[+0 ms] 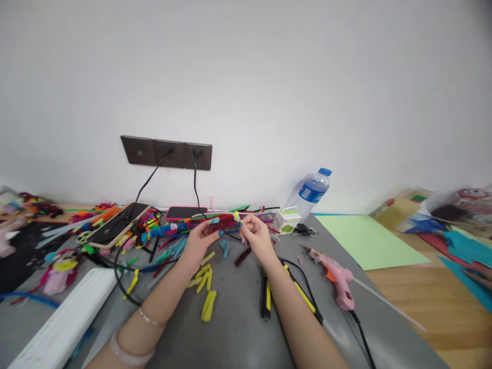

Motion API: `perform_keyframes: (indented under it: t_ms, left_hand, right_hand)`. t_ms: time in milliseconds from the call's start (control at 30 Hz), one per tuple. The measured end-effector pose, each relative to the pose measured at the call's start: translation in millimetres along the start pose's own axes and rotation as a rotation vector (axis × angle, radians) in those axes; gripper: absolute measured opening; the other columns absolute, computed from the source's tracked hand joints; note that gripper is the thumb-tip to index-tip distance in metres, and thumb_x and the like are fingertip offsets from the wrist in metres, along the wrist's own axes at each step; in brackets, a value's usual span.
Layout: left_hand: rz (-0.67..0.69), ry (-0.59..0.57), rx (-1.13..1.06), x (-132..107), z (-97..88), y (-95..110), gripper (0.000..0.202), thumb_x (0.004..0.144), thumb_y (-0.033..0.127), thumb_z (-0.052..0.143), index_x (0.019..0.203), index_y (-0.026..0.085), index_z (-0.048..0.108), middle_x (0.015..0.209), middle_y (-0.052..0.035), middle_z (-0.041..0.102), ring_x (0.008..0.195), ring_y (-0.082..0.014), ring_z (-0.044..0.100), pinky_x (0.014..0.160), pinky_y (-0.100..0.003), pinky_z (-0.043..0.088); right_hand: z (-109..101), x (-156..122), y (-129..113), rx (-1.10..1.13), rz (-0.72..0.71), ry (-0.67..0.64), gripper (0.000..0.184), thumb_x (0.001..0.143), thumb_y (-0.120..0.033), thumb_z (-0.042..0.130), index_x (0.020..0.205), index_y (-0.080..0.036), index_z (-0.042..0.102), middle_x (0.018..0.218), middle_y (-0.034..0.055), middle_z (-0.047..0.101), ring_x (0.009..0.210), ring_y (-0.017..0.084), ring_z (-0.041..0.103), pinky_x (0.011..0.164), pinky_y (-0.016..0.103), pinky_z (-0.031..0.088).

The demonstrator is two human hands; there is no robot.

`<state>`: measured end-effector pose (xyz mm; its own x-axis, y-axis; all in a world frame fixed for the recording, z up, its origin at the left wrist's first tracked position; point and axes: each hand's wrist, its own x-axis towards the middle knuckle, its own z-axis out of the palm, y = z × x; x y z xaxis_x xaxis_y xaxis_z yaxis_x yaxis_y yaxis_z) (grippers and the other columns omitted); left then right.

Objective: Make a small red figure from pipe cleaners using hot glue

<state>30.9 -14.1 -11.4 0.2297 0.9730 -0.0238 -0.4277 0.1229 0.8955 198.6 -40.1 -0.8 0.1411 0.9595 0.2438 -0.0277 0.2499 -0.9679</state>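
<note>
Above the grey table, a red fuzzy pipe-cleaner piece (226,222) is held between my two hands. My left hand (200,242) pinches its left end with thumb and fingers. At its right end, where a small yellow bit (237,216) shows, my right hand (254,233) is closed with fingertips together. Its exact shape is too small to make out. Below the hands lie short yellow pipe-cleaner pieces (208,306), a light blue curl (225,248) and a dark red strip (243,257).
A pink glue gun (338,279) lies to the right, beside yellow-and-black tools (266,296). A water bottle (313,189) and drink carton (286,222) stand near the wall. Left are a phone (118,224), white power strip (71,323) and cables. Another person's hand (480,275) shows far right.
</note>
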Motion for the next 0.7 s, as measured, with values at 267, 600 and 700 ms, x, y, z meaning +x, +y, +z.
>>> perform_keyframes:
  t_ms: [267, 600, 700]
  left_hand:
    - [0.005, -0.002, 0.009, 0.7, -1.1, -1.3, 0.039, 0.055, 0.022, 0.087, 0.091, 0.017, 0.076, 0.101, -0.0077, 0.076, 0.096, -0.0209, 0.068, 0.092, -0.032, 0.05]
    - [0.001, -0.001, 0.002, 0.9, -1.2, -1.6, 0.038, 0.055, 0.022, 0.086, 0.092, 0.016, 0.075, 0.1, -0.0068, 0.076, 0.093, -0.0192, 0.068, 0.091, -0.031, 0.05]
    - [0.003, 0.003, 0.0, 0.5, -0.4, -0.8, 0.038, 0.054, 0.022, 0.087, 0.09, 0.016, 0.075, 0.099, -0.0068, 0.077, 0.093, -0.0195, 0.068, 0.09, -0.031, 0.05]
  right_hand:
    - [-0.3, -0.7, 0.3, 0.0, -0.009, 0.002, 0.027, 0.077, -0.039, 0.067, 0.073, -0.022, 0.046, 0.043, -0.0077, 0.052, 0.035, 0.007, 0.038, 0.041, 0.02, 0.031]
    - [-0.8, -0.1, 2.1, 0.014, -0.009, -0.004, 0.025, 0.076, -0.037, 0.066, 0.073, -0.022, 0.046, 0.042, -0.0085, 0.052, 0.035, 0.007, 0.038, 0.04, 0.019, 0.031]
    - [-0.6, -0.3, 1.1, 0.01, -0.006, -0.002, 0.025, 0.076, -0.037, 0.066, 0.073, -0.022, 0.046, 0.042, -0.0083, 0.052, 0.035, 0.006, 0.038, 0.04, 0.019, 0.03]
